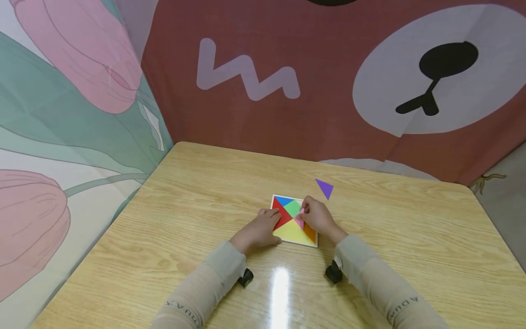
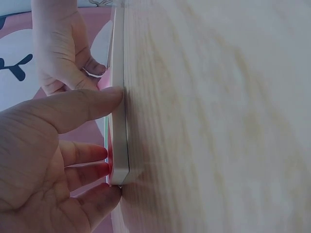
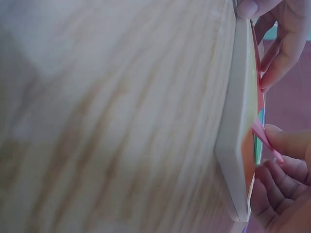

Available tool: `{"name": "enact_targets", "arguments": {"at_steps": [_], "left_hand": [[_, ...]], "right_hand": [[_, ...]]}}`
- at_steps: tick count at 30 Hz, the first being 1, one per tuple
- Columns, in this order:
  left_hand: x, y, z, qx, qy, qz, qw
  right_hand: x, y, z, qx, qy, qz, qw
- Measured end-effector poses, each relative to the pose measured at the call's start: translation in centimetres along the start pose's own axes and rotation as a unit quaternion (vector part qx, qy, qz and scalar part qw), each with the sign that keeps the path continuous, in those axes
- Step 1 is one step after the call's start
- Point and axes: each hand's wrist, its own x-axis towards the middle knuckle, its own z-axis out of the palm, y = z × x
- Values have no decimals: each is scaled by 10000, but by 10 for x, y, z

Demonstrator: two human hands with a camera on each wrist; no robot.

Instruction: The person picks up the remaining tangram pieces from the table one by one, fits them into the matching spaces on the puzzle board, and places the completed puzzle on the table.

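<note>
A tangram tray [image 3: 234, 107] with a white rim lies flat on the table. In it are a red triangle [image 1: 282, 218], a yellow triangle [image 1: 293, 232], a blue piece [image 1: 283, 201], a green piece [image 1: 293, 209] and an orange piece [image 1: 311, 234]. My right hand [image 1: 319, 217] pinches a pink tangram piece [image 3: 262, 135] between thumb and finger, tilted up from the tray's surface. My left hand [image 1: 260, 228] rests on the tray's left side, fingers extended over the red triangle's edge and thumb against the front rim.
A purple triangle [image 1: 326, 188] lies on the wooden table [image 1: 197, 192] beyond the tray's far right corner. A printed cloth [image 1: 255, 123] hangs behind the table, and another patterned one hangs along the left. Each wrist carries a small black device [image 1: 334, 272].
</note>
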Motion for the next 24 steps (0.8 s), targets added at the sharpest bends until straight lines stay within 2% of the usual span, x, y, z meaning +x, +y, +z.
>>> {"name": "enact_targets", "arguments": {"at_steps": [4, 10, 15, 24], "left_hand": [[1, 0, 0, -64, -45, -79, 9999], [0, 1, 0, 8, -80, -81, 9999], [0, 1, 1, 17, -83, -75, 9999], [0, 1, 0, 27, -44, -31, 10000]], "right_hand": [[-1, 0, -3, -409, 57, -249, 9988], [-3, 3, -3, -1047, 261, -646, 9921], [-4, 7, -2, -1059, 299, -690, 9915], [-6, 9, 1, -935, 266, -503, 9940]]}}
